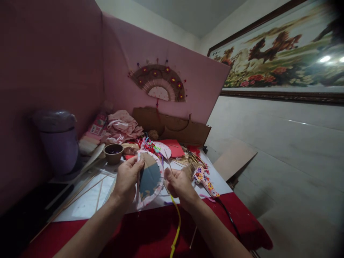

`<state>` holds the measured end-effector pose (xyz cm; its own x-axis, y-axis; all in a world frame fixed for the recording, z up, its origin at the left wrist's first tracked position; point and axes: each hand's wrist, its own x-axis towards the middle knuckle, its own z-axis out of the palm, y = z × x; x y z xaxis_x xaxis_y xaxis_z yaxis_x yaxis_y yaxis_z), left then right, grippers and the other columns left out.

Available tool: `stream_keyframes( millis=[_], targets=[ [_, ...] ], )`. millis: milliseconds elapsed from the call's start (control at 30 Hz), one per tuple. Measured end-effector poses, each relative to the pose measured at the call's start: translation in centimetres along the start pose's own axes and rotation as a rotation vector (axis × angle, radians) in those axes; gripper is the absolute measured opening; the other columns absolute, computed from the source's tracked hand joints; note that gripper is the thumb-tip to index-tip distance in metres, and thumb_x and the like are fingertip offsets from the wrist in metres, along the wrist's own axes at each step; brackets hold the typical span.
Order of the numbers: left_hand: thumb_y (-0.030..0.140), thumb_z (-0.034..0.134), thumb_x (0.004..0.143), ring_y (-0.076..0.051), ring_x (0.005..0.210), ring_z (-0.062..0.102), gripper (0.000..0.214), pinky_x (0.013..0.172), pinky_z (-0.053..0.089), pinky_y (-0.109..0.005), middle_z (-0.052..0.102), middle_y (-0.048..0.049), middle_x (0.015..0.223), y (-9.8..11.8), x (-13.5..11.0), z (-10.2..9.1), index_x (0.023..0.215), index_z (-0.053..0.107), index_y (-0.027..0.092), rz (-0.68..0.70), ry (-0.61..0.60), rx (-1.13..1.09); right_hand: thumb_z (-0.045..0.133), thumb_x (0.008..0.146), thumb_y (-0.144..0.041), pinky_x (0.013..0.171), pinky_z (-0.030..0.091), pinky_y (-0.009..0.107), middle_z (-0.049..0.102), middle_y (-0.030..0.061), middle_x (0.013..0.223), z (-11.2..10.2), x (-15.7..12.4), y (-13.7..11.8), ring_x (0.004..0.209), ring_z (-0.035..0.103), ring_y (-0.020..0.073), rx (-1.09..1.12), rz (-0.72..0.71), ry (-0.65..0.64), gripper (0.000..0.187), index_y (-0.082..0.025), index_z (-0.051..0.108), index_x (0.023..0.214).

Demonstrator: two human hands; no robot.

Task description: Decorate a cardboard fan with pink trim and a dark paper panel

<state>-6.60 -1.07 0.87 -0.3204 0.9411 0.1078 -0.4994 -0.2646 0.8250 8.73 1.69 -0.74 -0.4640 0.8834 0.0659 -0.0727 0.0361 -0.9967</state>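
Observation:
My left hand point(127, 178) pinches the top edge of a small fan-shaped card piece point(149, 177) with a pale trimmed rim and a dark blue patch, holding it upright above the table. My right hand point(179, 183) is closed just right of the card; a thin stick point(169, 163) rises from its fingers and a yellow ribbon point(176, 227) hangs down from it. A bunch of coloured ribbons point(148, 145) lies just behind the card.
A flower-patterned glue gun point(205, 181) with a black cord lies right of my hand. A small brown bowl point(113, 153), bamboo skewers point(88, 186), pink cloth point(123, 125), a purple bin point(59, 141) and cardboard point(172, 127) crowd the table. A decorated fan point(160, 83) hangs on the pink board.

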Motion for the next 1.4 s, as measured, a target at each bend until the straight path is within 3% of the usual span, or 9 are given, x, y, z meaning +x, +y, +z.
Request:
stream_keyframes(
  millis=[133,267,433,533,700,933,1167,1333,1400],
  targets=[
    [0.028,0.072,0.061,-0.013,0.049,0.059,0.019,0.052,0.046,-0.023,0.066,0.0,0.058,0.0,0.0,0.1,0.071,0.065,0.013,0.019,0.038,-0.024,0.055,0.076,-0.06,0.034,0.01,0.019,0.031,-0.0114,0.039,0.8,-1.5,0.1,0.033,0.016,0.0025,0.011,0.016,-0.047,0.045,-0.018,0.043,0.062],
    [0.026,0.073,0.06,-0.01,0.045,0.054,0.019,0.048,0.044,-0.021,0.063,0.0031,0.055,-0.3,0.1,0.0,0.072,0.065,0.013,0.042,0.107,-0.026,0.068,0.067,-0.051,0.037,0.012,0.019,0.032,-0.0116,0.043,2.1,-2.1,-0.3,0.036,0.018,0.0027,0.029,0.027,-0.091,0.038,-0.016,0.052,0.07],
    [0.027,0.072,0.062,-0.01,0.047,0.054,0.019,0.049,0.043,-0.02,0.063,0.0042,0.057,-0.4,0.0,-0.1,0.074,0.065,0.014,0.085,0.127,-0.032,0.066,0.068,-0.051,0.04,0.017,0.02,0.039,-0.0068,0.046,3.5,-1.4,0.2,0.041,0.027,0.005,-0.058,-0.015,0.022,0.04,-0.015,0.052,0.061],
    [0.028,0.071,0.063,-0.01,0.049,0.054,0.018,0.049,0.043,-0.019,0.063,0.0046,0.058,-0.3,-0.1,-0.1,0.075,0.064,0.015,0.115,0.133,0.003,0.064,0.068,-0.056,0.04,0.016,0.021,0.037,-0.0069,0.047,3.7,-1.1,0.5,0.042,0.026,0.0053,-0.08,-0.054,0.038,0.043,-0.015,0.052,0.062],
    [0.029,0.068,0.067,-0.011,0.05,0.057,0.017,0.051,0.043,-0.02,0.065,0.0038,0.06,-0.2,-0.2,0.0,0.077,0.064,0.016,0.117,0.122,-0.02,0.065,0.062,-0.063,0.038,0.013,0.019,0.033,-0.0089,0.044,3.2,-1.4,-0.1,0.038,0.022,0.0037,-0.067,-0.032,0.036,0.05,-0.016,0.05,0.063],
    [0.029,0.068,0.068,-0.012,0.052,0.059,0.019,0.05,0.044,-0.021,0.067,0.0028,0.062,-0.2,-0.4,0.0,0.081,0.065,0.015,0.107,0.088,-0.031,0.063,0.069,-0.058,0.031,0.01,0.017,0.029,-0.0126,0.035,2.5,-1.0,0.2,0.03,0.014,0.0013,0.134,-0.04,0.135,0.046,-0.018,0.044,0.059],
    [0.032,0.069,0.069,-0.012,0.052,0.059,0.025,0.05,0.045,-0.02,0.067,0.002,0.065,-0.4,-0.5,0.0,0.087,0.065,0.015,0.114,0.064,0.028,0.065,0.07,-0.053,0.032,0.01,0.018,0.033,-0.0108,0.039,2.5,-0.5,0.7,0.032,0.018,0.0012,0.057,-0.068,0.12,0.042,-0.016,0.047,0.06],
    [0.047,0.062,0.073,-0.014,0.059,0.061,0.042,0.051,0.045,-0.021,0.069,-0.0037,0.075,-0.1,-0.6,0.3,0.101,0.064,0.016,0.024,-0.037,-0.022,0.062,0.075,-0.049,0.035,0.009,0.019,0.03,-0.011,0.042,1.3,-0.6,1.1,0.035,0.016,0.0017,0.066,-0.115,0.147,0.04,-0.017,0.043,0.06],
    [0.05,0.061,0.073,-0.014,0.058,0.06,0.043,0.05,0.044,-0.021,0.069,-0.0055,0.072,-0.1,-0.6,0.3,0.095,0.066,0.013,-0.022,-0.051,0.018,0.062,0.076,-0.048,0.035,0.009,0.019,0.029,-0.0111,0.042,0.7,-0.7,1.0,0.035,0.016,0.0018,0.07,-0.118,0.189,0.041,-0.018,0.041,0.059]
  ],
)
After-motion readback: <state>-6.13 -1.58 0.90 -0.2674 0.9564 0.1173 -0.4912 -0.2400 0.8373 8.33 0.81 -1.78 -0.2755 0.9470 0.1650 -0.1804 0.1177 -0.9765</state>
